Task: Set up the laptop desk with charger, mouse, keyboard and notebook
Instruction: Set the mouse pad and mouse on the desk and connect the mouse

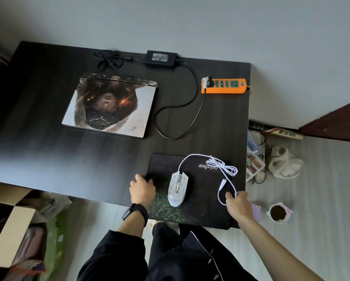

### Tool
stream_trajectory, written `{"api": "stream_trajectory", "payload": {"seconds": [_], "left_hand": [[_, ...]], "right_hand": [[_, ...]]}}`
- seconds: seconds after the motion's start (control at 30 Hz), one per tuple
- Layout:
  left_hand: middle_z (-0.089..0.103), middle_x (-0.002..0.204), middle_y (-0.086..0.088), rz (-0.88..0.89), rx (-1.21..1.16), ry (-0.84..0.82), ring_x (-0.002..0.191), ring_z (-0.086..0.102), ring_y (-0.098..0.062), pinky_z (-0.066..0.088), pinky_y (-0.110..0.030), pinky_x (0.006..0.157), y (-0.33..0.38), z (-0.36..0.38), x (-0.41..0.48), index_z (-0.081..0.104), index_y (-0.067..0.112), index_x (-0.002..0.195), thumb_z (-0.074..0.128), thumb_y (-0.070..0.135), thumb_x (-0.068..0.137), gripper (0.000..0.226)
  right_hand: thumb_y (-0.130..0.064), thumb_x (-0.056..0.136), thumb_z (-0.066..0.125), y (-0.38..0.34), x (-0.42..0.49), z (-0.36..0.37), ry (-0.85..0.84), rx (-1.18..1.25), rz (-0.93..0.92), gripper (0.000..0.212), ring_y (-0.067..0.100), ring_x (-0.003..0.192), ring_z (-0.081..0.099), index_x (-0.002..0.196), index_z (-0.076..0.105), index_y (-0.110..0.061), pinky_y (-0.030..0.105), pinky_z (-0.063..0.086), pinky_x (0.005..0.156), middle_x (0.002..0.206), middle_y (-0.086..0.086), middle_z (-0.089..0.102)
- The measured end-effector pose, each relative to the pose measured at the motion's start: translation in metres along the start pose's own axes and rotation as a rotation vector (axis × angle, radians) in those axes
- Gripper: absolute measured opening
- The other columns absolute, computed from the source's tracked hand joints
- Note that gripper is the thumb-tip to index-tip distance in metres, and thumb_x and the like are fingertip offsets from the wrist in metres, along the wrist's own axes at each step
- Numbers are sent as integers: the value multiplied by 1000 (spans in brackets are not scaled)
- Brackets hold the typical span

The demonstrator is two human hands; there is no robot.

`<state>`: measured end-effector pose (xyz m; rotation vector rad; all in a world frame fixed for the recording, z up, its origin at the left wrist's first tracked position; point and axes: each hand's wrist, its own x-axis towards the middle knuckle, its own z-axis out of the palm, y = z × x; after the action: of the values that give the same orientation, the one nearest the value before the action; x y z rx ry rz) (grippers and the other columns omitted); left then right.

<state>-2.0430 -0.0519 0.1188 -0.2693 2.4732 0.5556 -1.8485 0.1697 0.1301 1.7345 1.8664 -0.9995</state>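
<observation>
A black mouse pad [202, 201] with a green pattern lies at the near right of the dark desk [48, 159], its near edge hanging over the desk's front. My left hand [142, 189] grips the pad's left edge. My right hand [239, 203] grips its right edge, beside the white braided cable [220, 165]. A white wired mouse [177, 188] sits on the pad. The closed laptop [111, 106] with a printed lid lies mid-desk. The black charger brick [162, 58] sits at the back, its cord plugged into an orange power strip [225, 86].
An open cardboard box [11, 230] stands on the floor at the left. Right of the desk are a small white rack [255, 165], fluffy slippers [283, 161], a pot of soil [278, 212] and a racket [285, 134]. A wall runs behind the desk.
</observation>
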Motion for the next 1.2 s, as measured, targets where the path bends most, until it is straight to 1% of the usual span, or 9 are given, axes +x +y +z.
{"api": "stream_trajectory", "payload": {"seconds": [0.07, 0.17, 0.23, 0.33, 0.5, 0.67, 0.83, 1.1, 1.2], "left_hand": [[58, 124, -24, -7, 10, -22, 118, 52, -42, 42, -43, 96, -2, -10, 17, 55, 2, 123, 54, 25, 97, 35], [65, 118, -19, 52, 60, -52, 114, 57, -37, 44, -37, 92, -2, -20, 34, 66, 7, 116, 58, 25, 95, 28], [65, 118, -16, 65, 21, -38, 114, 57, -35, 44, -37, 94, 3, -22, 38, 66, 11, 114, 59, 25, 93, 26], [65, 118, -14, 61, -33, -18, 113, 58, -34, 45, -37, 93, 15, -23, 46, 65, 13, 113, 59, 26, 93, 24], [66, 118, -14, 92, -51, -10, 113, 57, -34, 40, -30, 85, 36, -28, 63, 62, 12, 113, 57, 24, 94, 23], [61, 122, -20, 16, 35, -47, 112, 57, -40, 46, -38, 87, 36, -24, 72, 60, 8, 120, 55, 28, 96, 32], [59, 124, -21, 7, 86, -48, 112, 57, -42, 45, -40, 87, 36, -23, 65, 56, 6, 121, 51, 30, 98, 34], [58, 124, -23, -14, 118, -92, 112, 56, -42, 47, -43, 89, 42, -31, 63, 54, 3, 124, 49, 31, 99, 37], [56, 127, -23, -7, 170, -133, 113, 55, -41, 47, -43, 92, 43, -35, 61, 52, 3, 123, 52, 26, 97, 35]], "right_hand": [[-35, 101, 50, -7, 4, 4, -24, 8, -43, 33, 39, 110, 60, 115, 55, -5, 37, 40, 81, 116, 19, 67], [-29, 101, 50, -18, 10, 2, -16, -27, -130, 32, 40, 113, 58, 114, 63, -2, 39, 42, 89, 120, 19, 66], [-28, 101, 51, -19, 12, 0, 2, -26, -145, 31, 38, 115, 58, 115, 64, -3, 38, 41, 90, 125, 17, 65], [-33, 102, 48, -16, 11, 3, 25, -25, -145, 33, 35, 116, 57, 117, 62, -7, 37, 36, 84, 127, 12, 63], [-35, 102, 49, -36, 26, -4, 97, 41, -230, 35, 37, 113, 58, 116, 62, -6, 40, 42, 90, 124, 16, 64], [-39, 100, 52, -48, 44, -10, 15, 19, -203, 39, 31, 121, 58, 125, 63, -11, 35, 41, 95, 132, 8, 64], [-42, 100, 51, -37, 44, -8, -34, -17, -181, 41, 33, 120, 57, 125, 62, -11, 35, 41, 95, 130, 9, 65], [-42, 101, 50, -36, 39, -6, -58, -28, -157, 40, 33, 119, 58, 126, 61, -12, 31, 36, 84, 127, 8, 66], [-38, 100, 51, -33, 34, -4, -6, -1, -154, 24, 33, 103, 62, 112, 58, -18, 33, 37, 77, 101, 4, 65]]}}
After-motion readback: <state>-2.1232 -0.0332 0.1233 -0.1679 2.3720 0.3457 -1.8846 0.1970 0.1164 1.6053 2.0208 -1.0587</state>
